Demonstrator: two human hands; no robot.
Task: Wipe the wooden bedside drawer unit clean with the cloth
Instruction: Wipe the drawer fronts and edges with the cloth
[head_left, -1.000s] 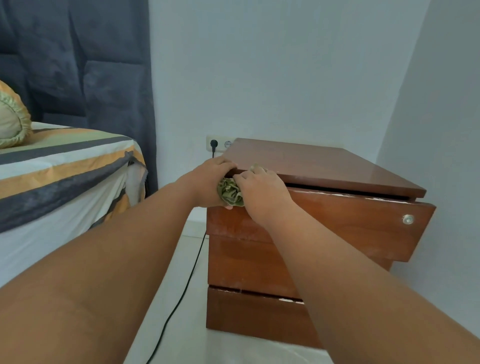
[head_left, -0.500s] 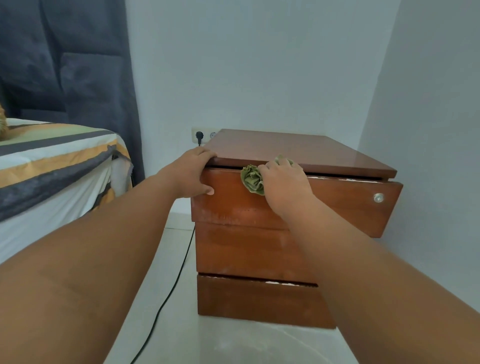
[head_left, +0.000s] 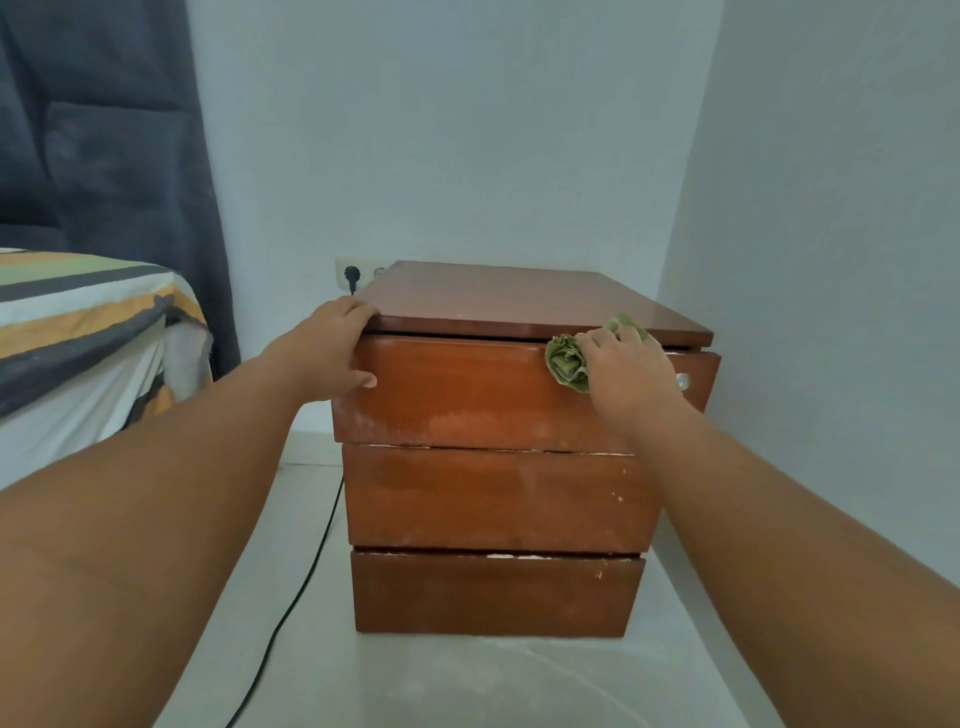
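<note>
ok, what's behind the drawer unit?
A white wall socket with a black plug shows past the rear left corner of the drawer unit; the cable runs down along the floor. The socket's right part and the wall lower down are covered by the unit.

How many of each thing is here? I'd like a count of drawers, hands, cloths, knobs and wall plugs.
Drawers of the drawer unit: 3 (top drawer, middle drawer, bottom drawer)
Hands: 2 (left hand, right hand)
Cloth: 1
Knob: 1
Plug: 1
Total: 8
</note>
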